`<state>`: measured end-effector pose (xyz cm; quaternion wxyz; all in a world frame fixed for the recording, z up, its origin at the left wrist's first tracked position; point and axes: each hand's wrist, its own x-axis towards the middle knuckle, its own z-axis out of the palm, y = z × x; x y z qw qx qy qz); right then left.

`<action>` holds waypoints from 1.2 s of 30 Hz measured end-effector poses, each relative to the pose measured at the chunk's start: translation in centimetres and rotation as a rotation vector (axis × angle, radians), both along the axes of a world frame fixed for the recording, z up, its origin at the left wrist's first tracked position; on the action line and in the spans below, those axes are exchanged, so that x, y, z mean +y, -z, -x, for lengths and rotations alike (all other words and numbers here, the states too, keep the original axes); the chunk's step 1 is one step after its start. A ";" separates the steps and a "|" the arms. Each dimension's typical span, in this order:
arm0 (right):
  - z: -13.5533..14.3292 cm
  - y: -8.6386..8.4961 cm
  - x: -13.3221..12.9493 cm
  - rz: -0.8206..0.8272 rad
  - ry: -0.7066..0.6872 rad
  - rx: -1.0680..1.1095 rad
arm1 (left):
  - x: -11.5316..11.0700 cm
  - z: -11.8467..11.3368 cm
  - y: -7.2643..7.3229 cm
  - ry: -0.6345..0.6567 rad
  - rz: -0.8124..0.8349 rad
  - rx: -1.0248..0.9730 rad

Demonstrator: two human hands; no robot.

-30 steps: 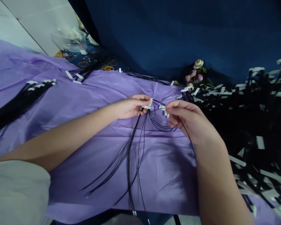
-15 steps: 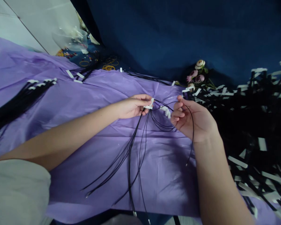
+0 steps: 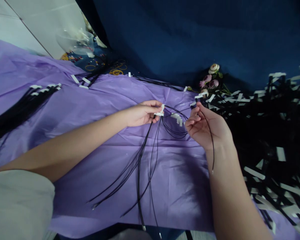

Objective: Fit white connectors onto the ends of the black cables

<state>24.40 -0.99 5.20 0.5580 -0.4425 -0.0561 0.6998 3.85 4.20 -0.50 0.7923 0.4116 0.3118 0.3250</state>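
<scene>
Between the fingers of my left hand (image 3: 148, 112) is a bundle of thin black cords (image 3: 140, 156) with white tags (image 3: 159, 114) at the pinch. Several cord ends hang down over the purple sheet, some with small metallic tips. Other cords loop from the tags toward my right hand (image 3: 210, 128). That hand pinches a single black cord (image 3: 211, 143) between thumb and finger, its free end dangling across the palm and wrist. A small pile of white tags (image 3: 178, 119) lies on the sheet between the two hands.
The purple sheet (image 3: 110, 213) covers the table. At left lies a thick bundle of tagged black cords (image 3: 20, 106); a large heap of them (image 3: 252, 133) fills the right. Toward the back are artificial flowers (image 3: 211, 80), yellow rubber bands (image 3: 115, 72) and a clear bowl (image 3: 75, 41).
My right hand has moved slightly right, drawing the single cord away from the bundle. The cord's free end now hangs farther right, over the wrist. My left hand stays in place.
</scene>
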 end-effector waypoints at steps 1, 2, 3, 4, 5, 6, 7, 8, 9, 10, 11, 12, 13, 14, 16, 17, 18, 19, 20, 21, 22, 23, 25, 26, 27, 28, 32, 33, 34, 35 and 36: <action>0.0 0.1 0.1 0.003 0.009 -0.007 | 0.0 0.0 -0.1 -0.003 0.005 0.002; 0.0 0.2 0.1 0.005 0.017 -0.013 | 0.0 0.0 -0.1 -0.006 0.010 0.004; -0.1 0.3 0.2 0.006 0.023 -0.017 | -0.1 -0.1 -0.1 -0.008 0.015 0.006; -0.1 0.4 0.3 0.005 0.027 -0.020 | -0.1 -0.1 -0.2 -0.011 0.019 0.006; -0.2 0.5 0.3 0.003 0.029 -0.025 | -0.1 -0.1 -0.2 -0.014 0.020 0.006; -0.2 0.7 0.4 -0.001 0.031 -0.030 | -0.1 -0.1 -0.2 -0.015 0.020 0.006; -0.2 0.8 0.4 -0.003 0.032 -0.032 | -0.1 -0.1 -0.2 -0.017 0.018 0.006; -0.3 0.8 0.4 -0.005 0.033 -0.031 | -0.2 -0.1 -0.2 -0.018 0.016 0.006; -0.3 0.9 0.4 -0.003 0.034 -0.025 | -0.2 -0.1 -0.2 -0.021 0.014 0.006; -0.3 0.8 0.4 0.002 0.037 -0.016 | -0.2 -0.1 -0.2 -0.023 0.014 0.006; -0.2 0.7 0.4 0.009 0.039 -0.006 | -0.2 -0.1 -0.2 -0.025 0.014 0.006; -0.2 0.6 0.3 0.016 0.042 0.001 | -0.2 -0.1 -0.2 -0.027 0.014 0.006; -0.1 0.5 0.3 0.022 0.046 0.004 | -0.2 -0.1 -0.1 -0.028 0.014 0.005; -0.1 0.3 0.2 0.027 0.051 0.003 | -0.2 0.0 -0.1 -0.028 0.014 0.004; -0.1 0.1 0.1 0.027 0.056 -0.007 | -0.1 0.0 -0.1 -0.029 0.018 -0.001; -0.1 0.0 0.1 0.020 0.055 -0.016 | -0.1 0.0 -0.1 -0.030 0.020 -0.003; -0.2 0.0 0.0 0.006 0.048 -0.030 | -0.1 0.0 -0.1 -0.031 0.022 -0.003; -0.4 0.1 0.0 -0.016 0.039 -0.046 | -0.1 0.0 -0.1 -0.032 0.024 -0.001; -0.7 0.2 0.0 -0.043 0.029 -0.064 | -0.1 -0.1 -0.1 -0.033 0.025 0.001; -0.9 0.3 0.1 -0.074 0.018 -0.079 | -0.1 -0.1 -0.1 -0.034 0.025 0.004; -1.1 0.4 0.1 -0.107 0.006 -0.091 | -0.1 -0.1 -0.1 -0.034 0.025 0.005; -1.3 0.4 0.1 -0.137 -0.004 -0.097 | -0.1 -0.1 -0.1 -0.034 0.025 0.006; -1.6 0.5 0.1 -0.168 -0.020 -0.091 | -0.1 -0.1 -0.1 -0.034 0.025 0.007; -1.6 0.4 0.1 -0.172 -0.021 -0.088 | -0.1 -0.1 0.0 -0.036 0.025 0.008; -1.6 0.4 0.1 -0.171 -0.017 -0.089 | -0.1 -0.1 0.0 -0.037 0.024 0.010; -1.5 0.4 0.1 -0.166 -0.008 -0.099 | -0.1 -0.1 0.0 -0.038 0.024 0.011; -0.9 0.3 0.0 -0.162 0.018 -0.192 | -0.1 -0.1 0.0 -0.042 0.027 0.018; -0.8 0.3 0.0 -0.157 0.024 -0.205 | -0.1 -0.1 0.0 -0.043 0.028 0.019; -0.7 0.2 0.0 -0.149 0.033 -0.212 | -0.1 -0.1 0.0 -0.043 0.027 0.019; -0.6 0.2 0.0 -0.140 0.045 -0.216 | -0.1 -0.1 0.0 -0.042 0.026 0.017; -0.5 0.1 -0.1 -0.133 0.058 -0.218 | -0.1 -0.1 0.0 -0.039 0.026 0.015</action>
